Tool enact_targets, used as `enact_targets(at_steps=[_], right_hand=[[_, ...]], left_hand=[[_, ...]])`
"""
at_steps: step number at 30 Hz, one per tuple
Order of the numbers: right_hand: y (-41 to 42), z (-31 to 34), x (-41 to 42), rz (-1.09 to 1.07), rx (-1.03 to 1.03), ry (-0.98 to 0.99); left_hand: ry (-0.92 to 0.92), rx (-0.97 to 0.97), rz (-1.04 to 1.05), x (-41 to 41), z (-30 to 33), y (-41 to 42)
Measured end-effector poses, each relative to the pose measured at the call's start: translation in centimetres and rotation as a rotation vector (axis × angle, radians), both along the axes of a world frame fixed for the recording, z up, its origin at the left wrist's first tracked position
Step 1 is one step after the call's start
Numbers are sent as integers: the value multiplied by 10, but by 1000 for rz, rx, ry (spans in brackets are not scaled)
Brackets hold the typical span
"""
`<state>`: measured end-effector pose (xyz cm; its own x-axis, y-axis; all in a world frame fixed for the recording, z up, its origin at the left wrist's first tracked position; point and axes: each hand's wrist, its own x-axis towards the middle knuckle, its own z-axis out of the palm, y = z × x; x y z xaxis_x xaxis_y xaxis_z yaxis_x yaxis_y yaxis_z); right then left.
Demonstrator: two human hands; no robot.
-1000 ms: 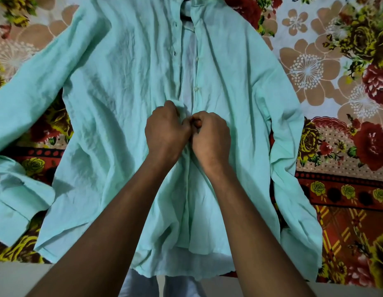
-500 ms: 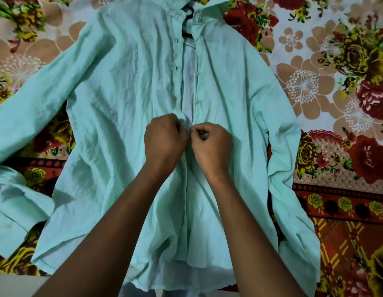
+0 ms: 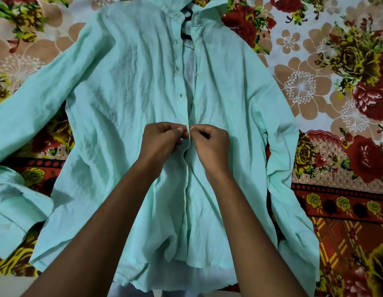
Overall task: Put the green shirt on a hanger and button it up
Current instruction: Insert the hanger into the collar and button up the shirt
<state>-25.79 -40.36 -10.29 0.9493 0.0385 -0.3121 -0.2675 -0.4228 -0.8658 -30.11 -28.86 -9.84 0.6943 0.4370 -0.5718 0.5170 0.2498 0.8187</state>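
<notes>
While both the left hand (image 3: 162,141) and right hand (image 3: 209,144) pinch its placket, crinkled green shirt (image 3: 130,86), floral bedsheet (image 3: 336,86), perhaps cotton.

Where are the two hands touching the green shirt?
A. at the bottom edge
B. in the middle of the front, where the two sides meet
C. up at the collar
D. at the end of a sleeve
B: the left hand and the right hand both pinch the green shirt at its front opening, about halfway down, well below the collar and above the hem.
</notes>
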Motion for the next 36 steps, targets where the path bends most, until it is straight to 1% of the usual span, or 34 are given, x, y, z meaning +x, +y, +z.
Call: enact_targets(at_steps=[2, 4, 7, 10, 13, 15, 17, 19, 21, 23, 24, 27, 31, 34, 36], right_hand=[[-1, 1, 0, 33, 10, 2], [-3, 1, 1, 77, 2, 2], [-6, 1, 2, 126, -22, -20], [-5, 2, 4, 89, -29, -24], [-1, 0, 6, 65, -100, 5], [1, -1, 9, 97, -182, -13], [1, 1, 13, 142, -302, -53], [2, 3, 21, 143, -379, -120], [7, 5, 33, 117, -366, -210], [15, 2, 45, 138, -342, -261], [20, -1, 52, 163, -344, -266], [29, -11, 64, 210, -405, -254], [31, -16, 73, 243, -521, -287], [31, -12, 75, 293, -573, -311], [33, -11, 78, 298, -611, -312]], left_hand=[[17, 61, -20, 3, 0, 2], [28, 75, -25, 7, 0, 3], [40, 54, -36, 10, 0, 5], [40, 8, -51, 10, 0, 6], [73, -30, -26, 11, 0, 6], [89, -28, -38, 13, 0, 6], [88, 47, -80, 17, -2, 6], [73, 224, -98, 24, -5, 8], [24, 408, -79, 34, -2, 7], [-33, 531, -69, 49, 1, 5], [-32, 580, -70, 57, 2, 4], [53, 686, -94, 74, -5, 5], [132, 816, -155, 85, -9, 10], [146, 899, -230, 89, -10, 16], [121, 886, -245, 90, -12, 18]])
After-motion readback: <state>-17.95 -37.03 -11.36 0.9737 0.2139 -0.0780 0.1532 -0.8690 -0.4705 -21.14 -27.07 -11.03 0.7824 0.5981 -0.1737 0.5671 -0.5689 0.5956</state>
